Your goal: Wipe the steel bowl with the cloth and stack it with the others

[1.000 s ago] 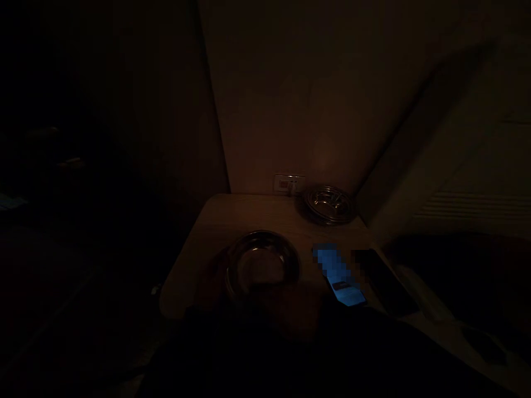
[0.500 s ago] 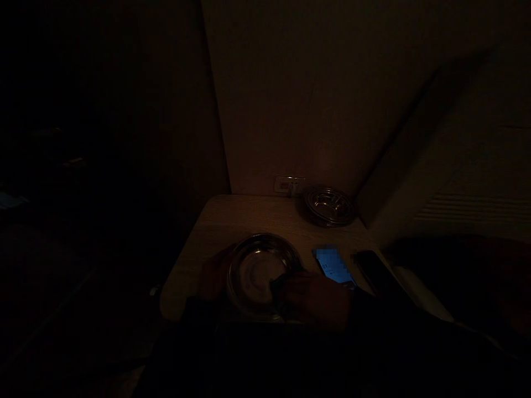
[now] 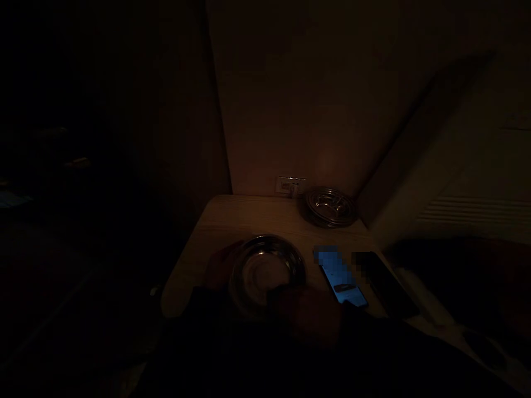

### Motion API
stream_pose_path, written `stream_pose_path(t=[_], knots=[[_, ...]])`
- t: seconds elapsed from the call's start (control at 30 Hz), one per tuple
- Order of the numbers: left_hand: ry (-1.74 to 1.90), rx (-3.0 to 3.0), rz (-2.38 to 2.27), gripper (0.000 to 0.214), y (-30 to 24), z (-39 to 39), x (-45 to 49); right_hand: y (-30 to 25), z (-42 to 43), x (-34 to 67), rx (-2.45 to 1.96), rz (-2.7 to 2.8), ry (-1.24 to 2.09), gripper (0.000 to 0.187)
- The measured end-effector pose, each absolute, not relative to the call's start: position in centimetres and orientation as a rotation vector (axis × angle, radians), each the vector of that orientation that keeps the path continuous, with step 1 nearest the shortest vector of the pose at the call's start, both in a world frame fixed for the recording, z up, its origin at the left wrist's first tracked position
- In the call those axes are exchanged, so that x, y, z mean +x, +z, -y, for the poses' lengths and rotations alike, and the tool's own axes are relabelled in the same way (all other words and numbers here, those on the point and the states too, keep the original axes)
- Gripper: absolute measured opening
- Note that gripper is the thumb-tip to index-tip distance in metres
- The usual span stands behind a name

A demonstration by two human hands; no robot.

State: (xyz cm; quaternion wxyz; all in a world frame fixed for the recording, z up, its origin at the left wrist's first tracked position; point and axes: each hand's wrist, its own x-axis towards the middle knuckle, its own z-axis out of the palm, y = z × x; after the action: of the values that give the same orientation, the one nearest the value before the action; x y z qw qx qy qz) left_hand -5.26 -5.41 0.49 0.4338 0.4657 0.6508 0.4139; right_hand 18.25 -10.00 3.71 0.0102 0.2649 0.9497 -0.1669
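Observation:
A round, shiny metal plate with a raised rim lies on the small wooden table. My left hand is closed at its left rim, fingers partly lost in the dark. Over the near right part of the plate my right hand is closed and blurred. A dark, cloth-like wad shows at its fingers, pressed against the plate's inner face; its exact kind is too dark to tell.
Stacked metal dishes stand at the back right, by a wall socket. A lit phone lies right of the plate, with a dark flat object beside it. Walls border the table's back and right.
My right hand has moved slightly nearer to me and left across the plate, uncovering more of the phone. My left hand stays at the rim.

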Motion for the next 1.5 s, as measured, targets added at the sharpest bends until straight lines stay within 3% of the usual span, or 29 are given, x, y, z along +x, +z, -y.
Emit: stream_pose_path(t=[0.4, 0.7, 0.97, 1.5], knots=[[1.119, 1.042, -1.810, 0.053, -0.6, 11.2, -2.9, 3.0, 10.6, 12.3, 1.268, -2.843, -0.443, 0.028], [1.168, 1.049, -1.877, 0.052, -0.8, 11.0, -2.8, 3.7, 11.8, 10.3, 1.428, -2.768, -0.463, 0.033], [1.159, 1.016, -1.898, 0.049, 0.1, 10.0, -3.4, 3.4, 9.1, 17.0, 0.926, -3.073, -0.494, 0.030], [1.133, 1.136, -1.792, 0.046, 0.3, 8.5, -4.2, 3.0, 10.1, 15.8, 0.958, -3.002, -0.639, 0.033]])
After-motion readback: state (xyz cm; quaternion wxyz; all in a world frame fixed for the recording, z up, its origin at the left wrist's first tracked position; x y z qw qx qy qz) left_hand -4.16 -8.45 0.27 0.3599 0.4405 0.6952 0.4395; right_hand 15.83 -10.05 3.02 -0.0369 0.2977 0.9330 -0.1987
